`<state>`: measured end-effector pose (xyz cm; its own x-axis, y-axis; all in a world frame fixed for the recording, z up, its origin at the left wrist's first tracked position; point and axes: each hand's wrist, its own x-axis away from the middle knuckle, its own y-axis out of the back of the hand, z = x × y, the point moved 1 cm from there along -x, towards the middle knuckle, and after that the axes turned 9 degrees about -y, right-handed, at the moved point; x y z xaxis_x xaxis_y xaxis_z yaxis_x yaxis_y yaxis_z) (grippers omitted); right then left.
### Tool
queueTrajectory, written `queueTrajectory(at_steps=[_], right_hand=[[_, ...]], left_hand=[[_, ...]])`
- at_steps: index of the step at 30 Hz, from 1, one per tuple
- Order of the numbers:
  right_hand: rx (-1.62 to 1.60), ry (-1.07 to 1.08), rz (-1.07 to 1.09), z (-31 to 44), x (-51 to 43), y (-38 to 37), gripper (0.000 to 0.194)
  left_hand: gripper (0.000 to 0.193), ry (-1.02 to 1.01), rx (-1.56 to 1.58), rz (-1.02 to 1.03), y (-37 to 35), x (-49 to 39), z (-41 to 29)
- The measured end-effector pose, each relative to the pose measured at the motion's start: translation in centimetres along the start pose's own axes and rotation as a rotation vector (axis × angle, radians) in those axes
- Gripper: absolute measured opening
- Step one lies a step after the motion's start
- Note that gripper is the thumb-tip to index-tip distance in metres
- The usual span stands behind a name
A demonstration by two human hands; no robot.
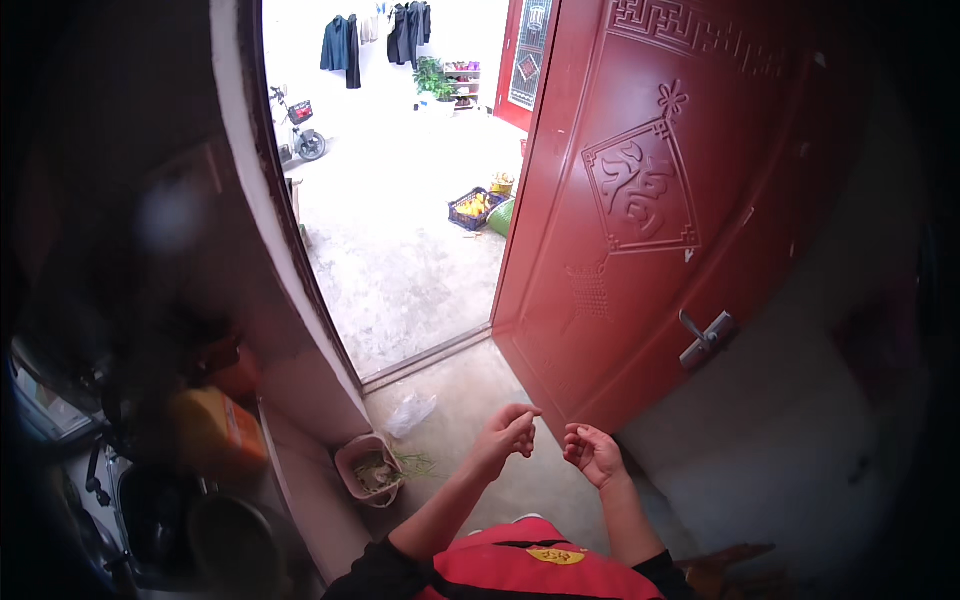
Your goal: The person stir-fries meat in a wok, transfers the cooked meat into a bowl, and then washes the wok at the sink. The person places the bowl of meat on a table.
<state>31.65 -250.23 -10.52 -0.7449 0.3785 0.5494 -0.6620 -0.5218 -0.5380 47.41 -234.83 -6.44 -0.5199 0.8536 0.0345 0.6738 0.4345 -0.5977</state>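
Observation:
In front of my red apron (pixel 517 562), both hands are raised over the concrete floor (pixel 457 442). Fingers half bent and index finger pointing forward, my left hand (pixel 511 435) shows nothing in its grasp. A small gap separates it from my right hand (pixel 596 456), whose fingers curl loosely towards the palm, also with no visible object. My right hand is nearest the lower edge of an open red door (pixel 540 300) with raised ornament. The door's lever handle (pixel 705 339) is farther to the right, untouched.
A doorsill (pixel 427 358) crosses the opening to a bright yard. Left of me stand a pink bin (pixel 352 480) with green scraps, a clear plastic bag (pixel 411 415), a yellow container (pixel 221 435) and a black sink (pixel 157 517). A crate (pixel 471 210) and a scooter (pixel 307 142) stand outside.

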Motion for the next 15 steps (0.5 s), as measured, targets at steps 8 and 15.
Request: queueTrajectory(at_steps=[8, 15], right_hand=[[0.012, -0.057, 0.078, 12.1, -15.8, -1.8, 0.020], [0.132, -0.125, 0.167, 20.5, -28.8, -6.4, 0.021]], left_hand=[[0.022, -0.244, -0.060, -0.062, 2.5, -22.1, -6.5], [0.022, -0.227, 0.014, -0.201, 9.4, -38.9, -11.0]])
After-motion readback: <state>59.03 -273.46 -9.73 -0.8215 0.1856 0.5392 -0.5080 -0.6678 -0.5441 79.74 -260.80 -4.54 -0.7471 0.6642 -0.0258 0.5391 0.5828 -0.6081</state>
